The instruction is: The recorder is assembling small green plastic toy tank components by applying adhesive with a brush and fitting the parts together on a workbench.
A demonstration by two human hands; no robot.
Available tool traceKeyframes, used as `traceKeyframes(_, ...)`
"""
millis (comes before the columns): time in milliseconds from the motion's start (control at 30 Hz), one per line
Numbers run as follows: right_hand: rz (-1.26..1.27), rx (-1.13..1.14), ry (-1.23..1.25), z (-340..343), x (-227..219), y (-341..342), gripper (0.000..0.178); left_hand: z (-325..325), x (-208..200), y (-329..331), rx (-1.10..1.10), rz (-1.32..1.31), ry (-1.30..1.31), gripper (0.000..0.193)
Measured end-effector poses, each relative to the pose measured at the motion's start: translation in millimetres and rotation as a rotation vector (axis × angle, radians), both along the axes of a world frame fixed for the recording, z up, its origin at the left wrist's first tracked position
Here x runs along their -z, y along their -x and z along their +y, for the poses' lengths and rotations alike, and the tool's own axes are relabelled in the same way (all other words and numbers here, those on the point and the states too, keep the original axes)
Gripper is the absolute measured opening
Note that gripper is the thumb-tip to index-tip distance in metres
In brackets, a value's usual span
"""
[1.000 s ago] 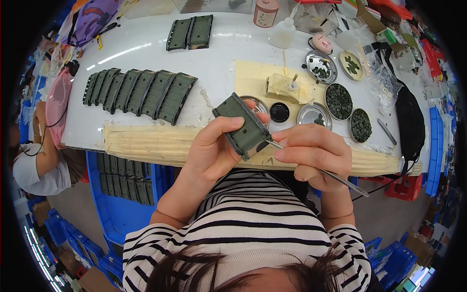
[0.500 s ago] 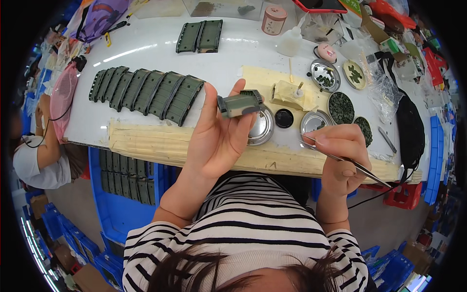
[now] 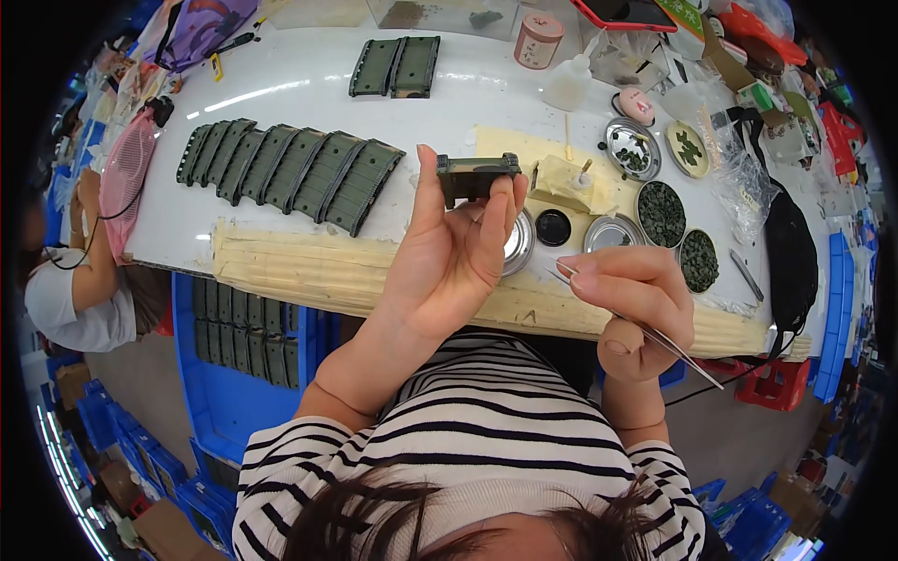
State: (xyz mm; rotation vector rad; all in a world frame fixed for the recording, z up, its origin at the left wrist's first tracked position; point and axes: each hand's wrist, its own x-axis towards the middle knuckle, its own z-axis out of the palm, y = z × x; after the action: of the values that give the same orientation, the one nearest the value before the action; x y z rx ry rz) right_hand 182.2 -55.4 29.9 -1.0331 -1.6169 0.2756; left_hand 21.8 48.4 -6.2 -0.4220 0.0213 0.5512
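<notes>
Over the table's front edge, my left hand pinches a small camouflage-painted model part, tilted so one long side shows. My right hand grips metal tweezers, their tips pointing left toward the left hand, a gap away from the part. Whether the tips hold anything is too small to tell. Behind the hands are a block wrapped in masking tape, a small black dish and a round metal lid. Another metal dish lies beyond the right fingers.
Similar green parts stand in a row, with two more farther back. Dishes of small dark-green pieces are at the right. A blue crate with more parts sits below left. Another person's arm shows at the far left.
My left hand has turned the model part so its side now faces me. The tweezers and my right hand have moved slightly left. The whole view has shifted a little.
</notes>
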Motion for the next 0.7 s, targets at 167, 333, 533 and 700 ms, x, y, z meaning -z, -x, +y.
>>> traceKeyframes(167,-0.023,-0.009,-0.005,3,1,0,0.038,1,0,1,-0.002,-0.006,-0.011,0.063)
traceKeyframes(333,-0.033,0.008,0.048,4,2,-2,0.027,3,-4,11,-0.185,0.272,-0.273,0.044)
traceKeyframes(533,0.069,0.034,0.379,14,35,3,0.014,11,-8,36,-0.459,0.734,-0.671,0.032)
traceKeyframes(700,-0.021,0.082,0.411,29,41,18,0.011,11,-3,39,-0.419,0.834,-0.709,0.033)
